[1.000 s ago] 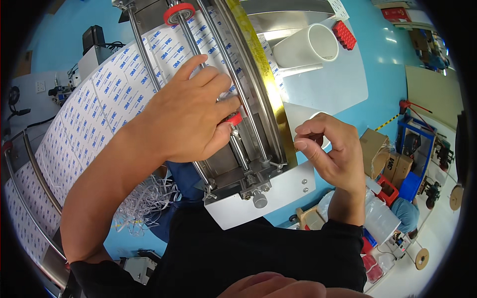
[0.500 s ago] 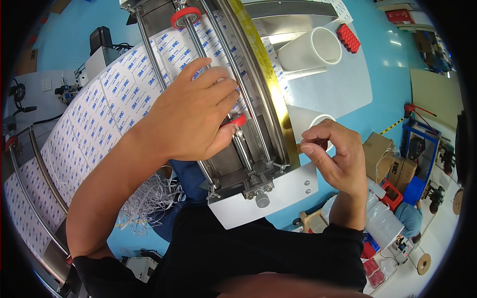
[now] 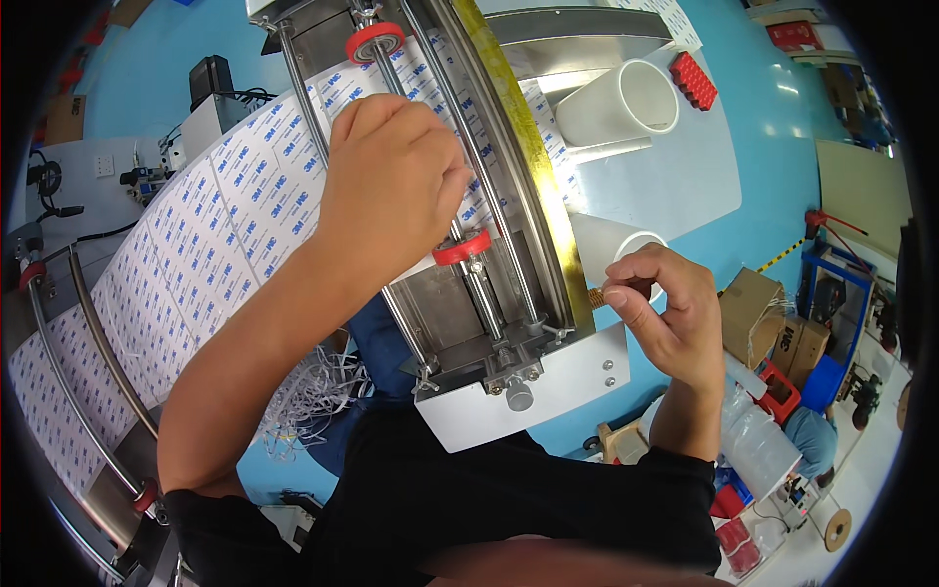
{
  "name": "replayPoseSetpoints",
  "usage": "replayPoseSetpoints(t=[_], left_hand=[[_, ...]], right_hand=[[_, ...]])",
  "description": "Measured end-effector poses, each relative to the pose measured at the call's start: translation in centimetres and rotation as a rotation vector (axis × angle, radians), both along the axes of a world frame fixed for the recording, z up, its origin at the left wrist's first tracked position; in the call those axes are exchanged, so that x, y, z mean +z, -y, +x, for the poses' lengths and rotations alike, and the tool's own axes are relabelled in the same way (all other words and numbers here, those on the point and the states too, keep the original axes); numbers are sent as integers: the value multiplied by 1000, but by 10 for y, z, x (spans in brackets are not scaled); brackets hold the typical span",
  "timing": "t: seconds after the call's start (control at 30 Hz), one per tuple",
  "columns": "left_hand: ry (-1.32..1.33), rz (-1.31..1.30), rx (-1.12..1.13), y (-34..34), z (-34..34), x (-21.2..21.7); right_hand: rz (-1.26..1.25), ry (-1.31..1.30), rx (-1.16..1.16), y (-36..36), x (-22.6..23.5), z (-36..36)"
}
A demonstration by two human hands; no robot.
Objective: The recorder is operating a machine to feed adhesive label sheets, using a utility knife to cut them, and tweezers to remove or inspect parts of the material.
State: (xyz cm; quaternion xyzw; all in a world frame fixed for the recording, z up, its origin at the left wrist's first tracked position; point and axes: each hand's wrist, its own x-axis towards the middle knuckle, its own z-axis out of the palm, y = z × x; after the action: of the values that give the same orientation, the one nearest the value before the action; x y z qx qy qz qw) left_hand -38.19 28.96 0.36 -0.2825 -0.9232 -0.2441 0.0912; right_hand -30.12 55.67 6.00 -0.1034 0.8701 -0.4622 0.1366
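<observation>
My left hand is closed, its fingers curled down over the middle metal rod of a machine. Whatever is in its grasp is hidden beneath it. Under the hand runs a wide white sheet with blue print. One red-rimmed ring sits on the rod just below the hand, and another red-rimmed ring is farther up. Over at the machine's right side, my right hand pinches a small ribbed brass-coloured piece between thumb and forefinger, beside the yellowish edge strip.
A white end plate closes the machine's near end. White tubes lie to the right, with a red block beyond. Shredded strips hang at lower left. Cardboard boxes stand on the blue floor.
My left hand has drawn its spread fingers in and lifted its thumb off the lower red ring, moving slightly up. My right hand stays pinching at the brass-coloured piece. The whole view has shifted slightly.
</observation>
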Motion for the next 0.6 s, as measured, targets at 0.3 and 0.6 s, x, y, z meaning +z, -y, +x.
replayPoseSetpoints(t=[0.3,0.6], left_hand=[[-289,-45,229,5,-31,-11],[-265,124,342,35,-48,13]], right_hand=[[-6,21,-30,-1,-2,3],[-10,39,-29,-3,-1,3]])
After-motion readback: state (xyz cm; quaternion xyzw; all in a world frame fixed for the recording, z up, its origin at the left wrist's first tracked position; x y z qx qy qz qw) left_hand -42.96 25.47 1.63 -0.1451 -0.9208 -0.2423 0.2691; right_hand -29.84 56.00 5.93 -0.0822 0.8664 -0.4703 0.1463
